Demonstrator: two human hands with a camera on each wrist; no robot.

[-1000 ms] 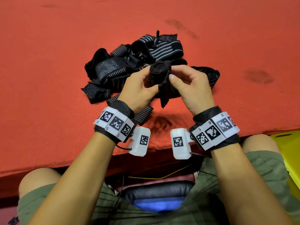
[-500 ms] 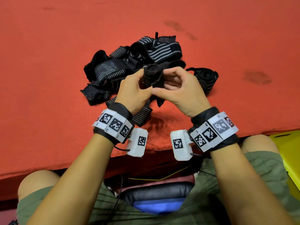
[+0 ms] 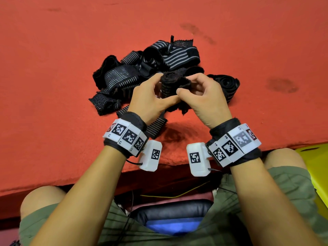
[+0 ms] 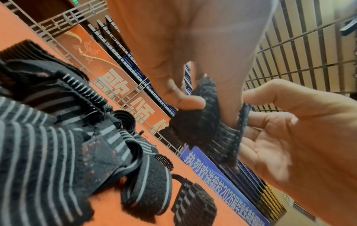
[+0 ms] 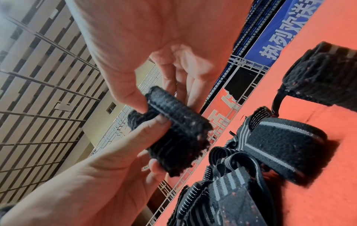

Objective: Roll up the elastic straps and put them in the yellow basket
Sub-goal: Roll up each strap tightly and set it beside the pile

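Note:
A black elastic strap (image 3: 169,82), rolled into a thick cylinder, is held above the red table between both hands. My left hand (image 3: 160,89) grips the roll from the left, thumb in front. My right hand (image 3: 188,86) pinches the strap's loose end against the roll; a short tail (image 3: 183,109) hangs below. In the left wrist view the roll (image 4: 195,126) sits under my left thumb. In the right wrist view the roll (image 5: 173,134) is clamped between both thumbs. The yellow basket (image 3: 316,162) shows only a corner at the lower right, below the table edge.
A pile of unrolled black straps with grey stripes (image 3: 142,71) lies on the red felt table (image 3: 53,86) just behind my hands. One rolled strap (image 3: 225,84) lies to the right of the pile. The table's front edge (image 3: 168,166) runs just under my wrists.
The long tail that hung from the roll has been wound on, leaving a short end. My thumbs have come together in front of the roll.

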